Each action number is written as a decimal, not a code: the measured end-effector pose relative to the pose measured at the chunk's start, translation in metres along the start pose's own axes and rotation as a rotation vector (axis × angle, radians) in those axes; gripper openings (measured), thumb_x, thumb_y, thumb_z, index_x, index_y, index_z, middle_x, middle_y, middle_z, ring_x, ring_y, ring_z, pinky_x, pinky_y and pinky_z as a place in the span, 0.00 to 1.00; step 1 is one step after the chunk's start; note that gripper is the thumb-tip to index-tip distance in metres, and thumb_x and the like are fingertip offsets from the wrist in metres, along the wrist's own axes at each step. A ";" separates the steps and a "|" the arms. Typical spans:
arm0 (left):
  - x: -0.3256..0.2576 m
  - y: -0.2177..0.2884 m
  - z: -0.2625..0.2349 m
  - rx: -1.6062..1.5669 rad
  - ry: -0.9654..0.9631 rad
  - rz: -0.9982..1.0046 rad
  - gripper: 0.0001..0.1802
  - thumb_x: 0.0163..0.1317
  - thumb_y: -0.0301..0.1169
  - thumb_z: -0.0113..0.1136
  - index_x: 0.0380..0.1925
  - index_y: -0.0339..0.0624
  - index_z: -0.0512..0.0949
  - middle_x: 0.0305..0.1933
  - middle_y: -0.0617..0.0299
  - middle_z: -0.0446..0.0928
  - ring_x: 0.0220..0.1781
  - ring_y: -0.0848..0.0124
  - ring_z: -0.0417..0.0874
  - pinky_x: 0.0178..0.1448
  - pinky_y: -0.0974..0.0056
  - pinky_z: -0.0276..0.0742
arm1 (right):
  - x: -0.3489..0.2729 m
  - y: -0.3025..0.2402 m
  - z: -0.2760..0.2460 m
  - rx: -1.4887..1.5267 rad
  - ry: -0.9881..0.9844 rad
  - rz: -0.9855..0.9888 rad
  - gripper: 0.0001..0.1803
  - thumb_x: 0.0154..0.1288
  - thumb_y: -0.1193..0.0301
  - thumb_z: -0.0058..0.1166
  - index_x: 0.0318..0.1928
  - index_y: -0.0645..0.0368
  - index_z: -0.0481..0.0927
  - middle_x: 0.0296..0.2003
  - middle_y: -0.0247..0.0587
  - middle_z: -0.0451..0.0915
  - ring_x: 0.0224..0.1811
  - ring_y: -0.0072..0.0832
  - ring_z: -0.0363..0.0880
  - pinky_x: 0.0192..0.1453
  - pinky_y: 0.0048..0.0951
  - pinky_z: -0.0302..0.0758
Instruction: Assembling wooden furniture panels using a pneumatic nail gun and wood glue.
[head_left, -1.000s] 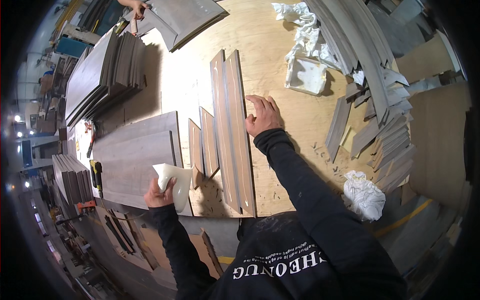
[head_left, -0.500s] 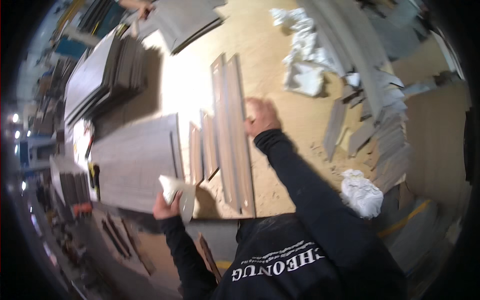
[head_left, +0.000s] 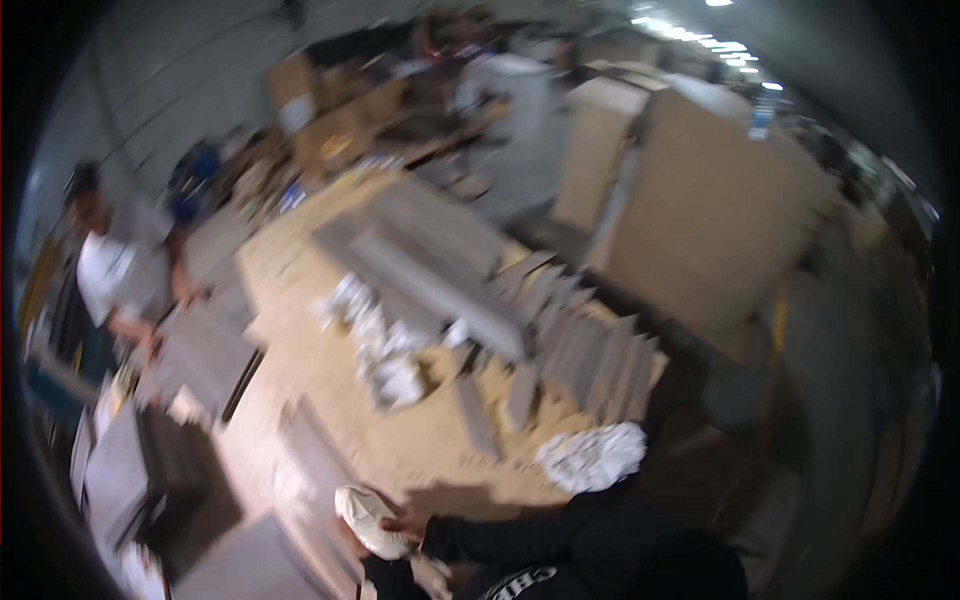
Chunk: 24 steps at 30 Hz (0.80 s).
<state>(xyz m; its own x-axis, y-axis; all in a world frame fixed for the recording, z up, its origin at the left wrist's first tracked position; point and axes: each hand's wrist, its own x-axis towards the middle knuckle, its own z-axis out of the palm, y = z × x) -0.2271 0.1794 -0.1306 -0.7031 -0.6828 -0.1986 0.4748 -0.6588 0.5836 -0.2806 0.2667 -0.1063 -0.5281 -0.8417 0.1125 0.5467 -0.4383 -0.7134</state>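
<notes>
A soft white bag (head_left: 366, 518) is held low in front of me, above the near edge of the wooden table (head_left: 330, 372). My left hand (head_left: 352, 543) is wrapped around its lower left side, mostly hidden behind it. The fingers of my right hand (head_left: 407, 523) press on the bag's right side. Just beyond my hands lie long grey-brown strips (head_left: 313, 445), blurred by motion.
Across the table a co-worker (head_left: 125, 265) handles grey panels (head_left: 205, 350). Stacked panels (head_left: 125, 470) stand at the left. Crumpled white plastic (head_left: 372, 335), many board offcuts (head_left: 590, 360) and a white bundle (head_left: 592, 457) lie to the right. A large cardboard box (head_left: 710, 210) stands beyond.
My view has swung up and to the right, showing the co-worker and boxes. My right hand has left the strips and joined my left hand at the white bag.
</notes>
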 end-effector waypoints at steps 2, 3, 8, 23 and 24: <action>-0.003 0.001 0.050 0.429 -0.018 -0.014 0.29 0.60 0.50 0.35 0.51 0.37 0.63 0.49 0.53 0.68 0.49 0.60 0.70 0.53 0.62 0.66 | 0.006 -0.014 -0.015 0.124 0.306 0.195 0.40 0.53 0.52 0.52 0.60 0.58 0.51 0.51 0.40 0.66 0.53 0.30 0.63 0.57 0.30 0.59; -0.002 -0.002 0.056 0.743 0.020 0.055 0.30 0.61 0.51 0.35 0.53 0.37 0.61 0.52 0.52 0.66 0.51 0.60 0.68 0.55 0.61 0.64 | 0.013 -0.015 -0.030 0.179 0.359 0.286 0.38 0.52 0.53 0.54 0.59 0.59 0.56 0.49 0.39 0.69 0.51 0.29 0.66 0.55 0.29 0.61; 0.033 -0.034 0.073 0.741 -0.228 -0.186 0.33 0.54 0.53 0.45 0.53 0.41 0.61 0.46 0.50 0.68 0.47 0.62 0.71 0.49 0.60 0.67 | 0.036 -0.051 -0.070 -0.130 0.452 0.041 0.32 0.51 0.56 0.56 0.53 0.61 0.64 0.45 0.37 0.72 0.47 0.26 0.68 0.52 0.28 0.64; 0.159 -0.094 0.019 0.647 -0.066 -0.187 0.34 0.56 0.61 0.30 0.44 0.47 0.72 0.40 0.63 0.73 0.41 0.70 0.70 0.43 0.65 0.67 | 0.120 -0.085 -0.117 -1.414 0.635 0.066 0.38 0.43 0.58 0.58 0.56 0.57 0.60 0.52 0.51 0.64 0.54 0.42 0.63 0.57 0.36 0.60; 0.132 -0.093 0.066 0.530 0.111 -0.320 0.33 0.56 0.60 0.30 0.47 0.48 0.70 0.42 0.66 0.72 0.40 0.69 0.69 0.40 0.65 0.66 | 0.107 -0.091 -0.135 -1.380 0.677 -0.160 0.37 0.43 0.63 0.59 0.55 0.59 0.60 0.48 0.51 0.67 0.52 0.41 0.65 0.55 0.34 0.62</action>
<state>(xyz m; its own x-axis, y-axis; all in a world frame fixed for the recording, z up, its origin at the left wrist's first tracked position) -0.3986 0.1716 -0.1593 -0.6946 -0.5251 -0.4917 -0.0966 -0.6092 0.7871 -0.4744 0.2595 -0.1230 -0.9146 -0.3537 0.1959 -0.3465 0.4361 -0.8305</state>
